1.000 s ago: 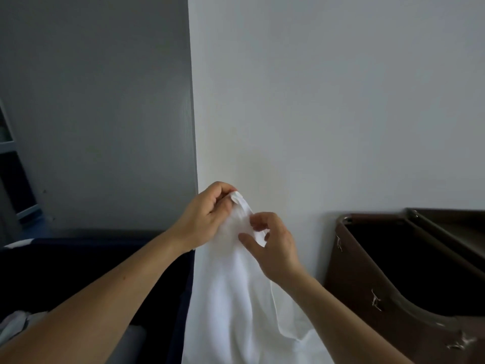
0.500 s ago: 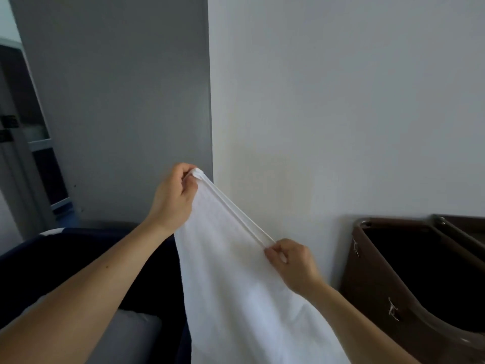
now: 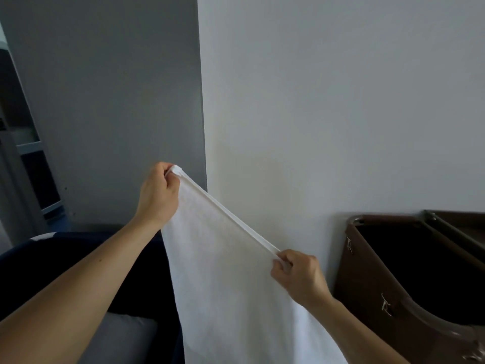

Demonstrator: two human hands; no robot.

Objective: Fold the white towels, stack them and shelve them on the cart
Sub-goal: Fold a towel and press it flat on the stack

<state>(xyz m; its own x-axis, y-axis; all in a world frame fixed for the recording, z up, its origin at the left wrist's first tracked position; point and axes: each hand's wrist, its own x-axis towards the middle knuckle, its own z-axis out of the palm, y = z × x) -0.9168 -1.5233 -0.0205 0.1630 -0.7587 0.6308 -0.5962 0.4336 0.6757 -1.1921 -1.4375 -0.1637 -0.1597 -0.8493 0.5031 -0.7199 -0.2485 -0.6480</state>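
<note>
Head view shows one white towel [image 3: 231, 271] held up in the air in front of a pale wall [image 3: 341, 101], its hemmed top edge stretched tight between both hands. The left hand [image 3: 157, 198] has its grip closed around the upper end of the hem, fingers curled over the corner. The right hand [image 3: 299, 277] pinches the hem lower down and to the right, so the edge runs on a slope and not level. The rest of the towel hangs down and leaves the picture at the bottom; where its lower end lies I cannot tell.

A dark blue bin [image 3: 78, 248] stands under the left arm, with some pale cloth [image 3: 123, 334] inside it. The brown cart [image 3: 367, 271] is near on the right, apart from the towel.

My judgement is that the folding has only begun. Several things could go wrong from here:
- The hem may slip out of the right hand, because this grip takes only a narrow strip of cloth.
- The fold may come out crooked if the hands are brought together while one is higher than the other.
- The hanging part may catch on the bin's rim or the cart, since nobody sees it.
</note>
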